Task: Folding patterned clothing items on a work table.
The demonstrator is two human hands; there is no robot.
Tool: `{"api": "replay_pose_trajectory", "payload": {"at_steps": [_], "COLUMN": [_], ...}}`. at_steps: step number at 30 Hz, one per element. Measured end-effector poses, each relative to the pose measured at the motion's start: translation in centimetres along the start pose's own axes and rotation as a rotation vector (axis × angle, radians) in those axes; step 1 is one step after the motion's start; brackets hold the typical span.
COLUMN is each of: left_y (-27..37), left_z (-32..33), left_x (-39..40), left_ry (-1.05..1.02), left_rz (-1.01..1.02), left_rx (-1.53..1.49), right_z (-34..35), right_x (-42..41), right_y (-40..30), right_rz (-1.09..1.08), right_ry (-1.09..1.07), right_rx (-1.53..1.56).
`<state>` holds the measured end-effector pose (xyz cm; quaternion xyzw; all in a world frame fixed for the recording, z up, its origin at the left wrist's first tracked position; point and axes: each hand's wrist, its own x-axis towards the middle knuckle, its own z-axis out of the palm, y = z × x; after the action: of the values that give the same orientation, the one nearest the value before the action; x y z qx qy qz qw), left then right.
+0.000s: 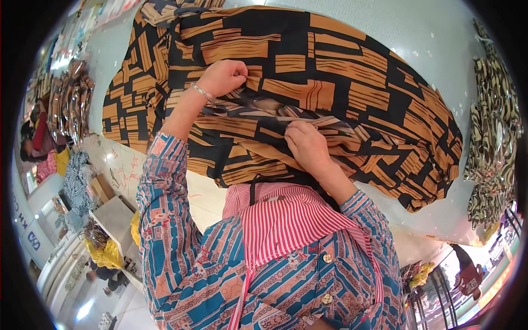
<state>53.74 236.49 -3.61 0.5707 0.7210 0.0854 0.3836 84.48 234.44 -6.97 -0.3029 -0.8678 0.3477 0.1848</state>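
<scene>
A garment point(350, 78) of black cloth with tan striped blocks lies spread over a pale table, its front edges parted. Between them shows the paler reverse side of the cloth. My left hand point(225, 77), with a bracelet at the wrist, pinches the upper edge of the opening. Lower and to the right, my right hand point(307, 144) has its curled fingertips closed on the lower edge; its thumb is mostly hidden. A buttoned cuff point(446, 179) lies at the right end of the garment. Another patterned cloth point(163, 12) touches its top left corner.
Plastic-wrapped green patterned garments point(493, 136) lie along the table's point(420, 45) right side. Brown wrapped garments point(70, 103) are at the left edge. A cardboard box point(102, 188) and a blue-white cloth bundle point(77, 181) sit at lower left. Other people point(470, 276) are farther off.
</scene>
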Motion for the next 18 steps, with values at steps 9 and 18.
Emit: {"api": "replay_pose_trajectory", "payload": {"at_steps": [9,18], "left_y": [3.6,7.1], "left_z": [1.0,8.9], "left_x": [-1.1,-0.4], "left_ry": [0.563,0.214], "left_rz": [0.24,0.24], "left_rx": [0.33,-0.02], "right_z": [0.6,1.0], "right_x": [-0.2,-0.3], "right_y": [1.0,0.9], "right_rz": [0.032,0.025], "right_ry": [-0.046,-0.044], "right_rx": [-0.041,-0.028]}}
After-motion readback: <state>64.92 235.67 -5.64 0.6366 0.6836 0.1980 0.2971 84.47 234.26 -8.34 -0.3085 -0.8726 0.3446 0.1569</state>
